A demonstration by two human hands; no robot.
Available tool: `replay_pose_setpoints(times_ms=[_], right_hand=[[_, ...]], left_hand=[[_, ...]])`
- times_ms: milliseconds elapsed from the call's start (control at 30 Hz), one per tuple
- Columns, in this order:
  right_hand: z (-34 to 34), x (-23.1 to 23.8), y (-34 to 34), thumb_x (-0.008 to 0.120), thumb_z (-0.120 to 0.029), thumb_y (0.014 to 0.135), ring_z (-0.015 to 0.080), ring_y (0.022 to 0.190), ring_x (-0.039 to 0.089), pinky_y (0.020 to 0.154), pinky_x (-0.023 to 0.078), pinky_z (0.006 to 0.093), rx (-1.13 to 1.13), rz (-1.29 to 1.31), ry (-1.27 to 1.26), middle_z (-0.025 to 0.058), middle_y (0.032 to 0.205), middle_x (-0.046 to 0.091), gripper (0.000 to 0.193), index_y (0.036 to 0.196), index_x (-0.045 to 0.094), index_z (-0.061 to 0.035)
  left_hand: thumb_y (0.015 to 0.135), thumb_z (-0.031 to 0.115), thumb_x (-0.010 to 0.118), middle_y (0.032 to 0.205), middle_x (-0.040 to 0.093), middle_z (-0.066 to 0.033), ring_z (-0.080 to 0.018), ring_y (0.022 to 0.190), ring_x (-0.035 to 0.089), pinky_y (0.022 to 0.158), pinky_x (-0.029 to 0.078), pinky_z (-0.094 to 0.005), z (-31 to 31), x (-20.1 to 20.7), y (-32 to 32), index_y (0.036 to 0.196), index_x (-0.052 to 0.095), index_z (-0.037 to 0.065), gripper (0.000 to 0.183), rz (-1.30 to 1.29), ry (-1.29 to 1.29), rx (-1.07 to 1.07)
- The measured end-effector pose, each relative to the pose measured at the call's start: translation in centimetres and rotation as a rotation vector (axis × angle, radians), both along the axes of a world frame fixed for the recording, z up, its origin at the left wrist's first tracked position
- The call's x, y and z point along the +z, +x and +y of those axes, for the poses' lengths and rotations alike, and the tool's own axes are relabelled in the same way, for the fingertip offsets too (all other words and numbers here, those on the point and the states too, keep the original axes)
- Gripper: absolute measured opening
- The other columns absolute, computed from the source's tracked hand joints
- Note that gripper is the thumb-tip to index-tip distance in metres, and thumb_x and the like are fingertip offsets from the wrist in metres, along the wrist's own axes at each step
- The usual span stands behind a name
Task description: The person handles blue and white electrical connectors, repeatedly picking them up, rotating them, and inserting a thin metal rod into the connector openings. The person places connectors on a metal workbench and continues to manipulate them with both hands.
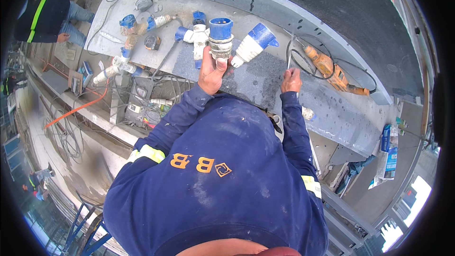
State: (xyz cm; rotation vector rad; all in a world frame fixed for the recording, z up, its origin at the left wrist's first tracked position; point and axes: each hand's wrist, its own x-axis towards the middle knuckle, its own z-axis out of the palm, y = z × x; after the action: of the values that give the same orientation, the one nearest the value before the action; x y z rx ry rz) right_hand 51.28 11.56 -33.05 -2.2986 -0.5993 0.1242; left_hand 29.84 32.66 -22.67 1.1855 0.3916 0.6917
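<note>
My left hand (212,73) is closed around the lower part of an industrial plug (221,33) with a blue collar and a dirty white body, held upright over the bench. Just right of it, a second blue-and-white industrial plug (253,45) leans at a slant, its narrow white end near my left fingertips. My right hand (291,81) is closed on a thin metal rod (289,57), which points away from me; its handle end is hidden in my fist. Behind my left hand lies a white multi-way socket adapter (196,35) with blue outlets.
Right of my right hand lies an orange power tool (334,73) with a looped black cord. More connectors (161,21) and cables spread over the left of the grey bench (256,83). A raised slab edge (284,12) runs behind. Another person (45,16) stands far left.
</note>
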Motion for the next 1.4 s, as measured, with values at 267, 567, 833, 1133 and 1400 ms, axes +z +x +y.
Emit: replay_pose_setpoints(times_ms=[267,567,833,1133,1400], right_hand=[[-3.1,22.8,4.3,0.059,-0.006,0.097,0.0161,0.073,0.065,0.067,0.054,0.0291,0.04,0.569,0.944,0.0112,0.096,0.067,0.022,0.119,0.058,-0.0015],[-5.6,29.6,4.2,0.062,-0.033,0.098,0.0145,0.074,0.057,0.067,0.046,0.029,-0.138,-0.127,0.516,0.0069,0.083,0.063,0.04,0.115,0.064,0.0023],[0.6,31.9,-1.3,0.048,-0.034,0.103,0.0269,0.088,0.067,0.071,0.058,0.0327,0.359,0.102,0.86,0.0211,0.11,0.059,0.038,0.111,0.061,0.0007],[7.0,34.3,-6.5,0.065,0.002,0.091,0.0227,0.072,0.068,0.06,0.058,0.029,0.542,0.115,0.81,0.022,0.093,0.067,0.027,0.109,0.046,-0.004],[9.7,33.0,-8.4,0.07,0.01,0.083,0.0211,0.071,0.068,0.062,0.058,0.0298,0.484,0.033,0.628,0.0204,0.084,0.068,0.035,0.101,0.044,-0.0043]], left_hand=[[0.095,0.041,0.066,0.129,0.051,-0.0147,-0.0205,0.12,0.049,0.105,0.037,-0.0376,-1.6,-0.9,0.2,0.135,0.033,0.0,0.066,0.095,0.244,-0.276],[0.08,0.03,0.085,0.111,0.061,-0.0063,-0.014,0.104,0.058,0.09,0.047,-0.0327,-0.4,1.3,-0.9,0.127,0.051,0.003,0.064,0.14,0.082,-0.317],[0.067,0.016,0.093,0.087,0.064,-0.0021,-0.0109,0.076,0.063,0.069,0.052,-0.0277,-0.4,0.7,-0.2,0.103,0.059,0.005,0.051,0.085,0.44,0.004],[0.066,0.008,0.092,0.086,0.062,-0.0046,-0.0137,0.073,0.064,0.063,0.052,-0.0292,2.2,-1.7,-0.2,0.103,0.058,0.004,0.051,-0.024,0.621,0.156],[0.065,0.008,0.093,0.086,0.062,-0.0086,-0.0152,0.07,0.065,0.061,0.053,-0.0301,3.0,-2.9,1.1,0.107,0.055,0.004,0.057,-0.105,0.586,0.122]])
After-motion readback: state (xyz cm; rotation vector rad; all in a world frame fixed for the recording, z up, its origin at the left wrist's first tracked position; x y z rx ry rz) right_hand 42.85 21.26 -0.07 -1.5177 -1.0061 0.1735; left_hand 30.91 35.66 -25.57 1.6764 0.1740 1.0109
